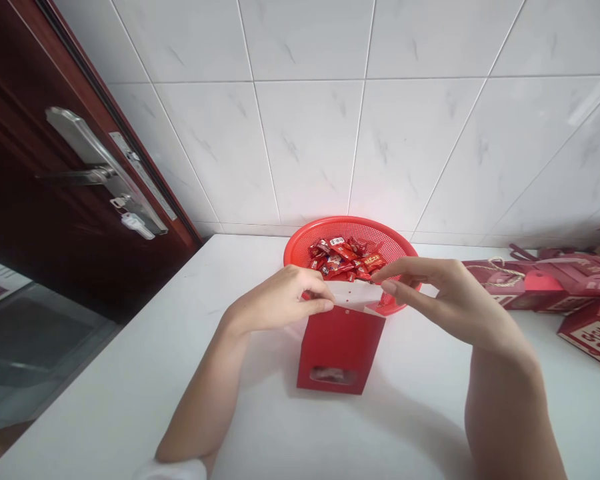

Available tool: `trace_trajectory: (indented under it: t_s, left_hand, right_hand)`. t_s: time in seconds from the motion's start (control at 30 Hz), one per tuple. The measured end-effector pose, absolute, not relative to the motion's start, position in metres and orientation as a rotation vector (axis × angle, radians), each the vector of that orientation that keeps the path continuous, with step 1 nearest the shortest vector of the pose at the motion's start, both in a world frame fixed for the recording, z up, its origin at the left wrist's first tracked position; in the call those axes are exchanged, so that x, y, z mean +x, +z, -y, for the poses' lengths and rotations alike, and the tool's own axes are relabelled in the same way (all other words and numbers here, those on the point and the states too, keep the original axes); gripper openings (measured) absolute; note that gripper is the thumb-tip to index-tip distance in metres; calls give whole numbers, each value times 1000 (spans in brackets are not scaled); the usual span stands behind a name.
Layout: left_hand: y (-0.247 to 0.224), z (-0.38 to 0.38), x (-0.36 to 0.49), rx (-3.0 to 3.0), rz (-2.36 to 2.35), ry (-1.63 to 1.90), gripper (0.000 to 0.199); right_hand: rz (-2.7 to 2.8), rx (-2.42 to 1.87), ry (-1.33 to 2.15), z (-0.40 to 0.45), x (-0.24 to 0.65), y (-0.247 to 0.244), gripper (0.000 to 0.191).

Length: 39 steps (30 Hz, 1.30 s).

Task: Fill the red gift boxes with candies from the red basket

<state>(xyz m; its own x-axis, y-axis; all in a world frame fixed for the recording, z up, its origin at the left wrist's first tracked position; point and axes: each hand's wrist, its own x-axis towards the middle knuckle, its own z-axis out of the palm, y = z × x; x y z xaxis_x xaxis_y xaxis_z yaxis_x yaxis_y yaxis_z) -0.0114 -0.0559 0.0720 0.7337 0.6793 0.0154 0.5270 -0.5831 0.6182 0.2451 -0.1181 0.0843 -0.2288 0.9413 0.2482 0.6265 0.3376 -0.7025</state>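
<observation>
A red paper gift box [339,350] stands upright on the white table in front of me. Its front has a small clear window, low down, with something wrapped behind it. The top is unfolded, showing a flap's white inner side [353,293] with small holes. My left hand [297,300] pinches the left edge of that flap between thumb and fingers. At the flap's right corner, my right hand [440,297] has thumb and forefinger closed on the edge. Directly behind the box is a red plastic basket [300,243] of red-wrapped candies [337,260].
Several red and pink gift boxes [540,283] with ribbons and cord lie on the table's right [420,413]. A tiled wall [305,147] rises behind the table. To the left is a dark red door [25,200] with a metal handle and hanging keys.
</observation>
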Motion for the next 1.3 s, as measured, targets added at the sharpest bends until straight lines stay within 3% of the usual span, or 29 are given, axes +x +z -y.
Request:
trace_trajectory:
  t_s: [0.23, 0.43, 0.6, 0.97, 1.17, 1.3]
  left_hand:
    - [75, 47, -21, 2100, -964, 854, 26]
    - [74, 41, -21, 1984, -959, 982, 32]
    - [73, 41, -20, 1937, -938, 1032, 30]
    - [63, 45, -15, 1973, -879, 1258, 20]
    - [62, 45, -11, 1771, -807, 1203, 66]
    - [63, 48, -4, 1737, -704, 1088, 45]
  right_hand:
    - [1777, -1324, 737, 106, 252, 75, 48]
    - [1682, -1168, 1140, 93, 240, 67, 58]
    - [1631, -1031, 1332, 91, 235, 68, 53]
    - [1578, -922, 1243, 87, 237, 63, 26]
    - [1516, -854, 1158, 85, 238, 57, 19]
    - [1484, -862, 1123, 84, 238, 57, 22]
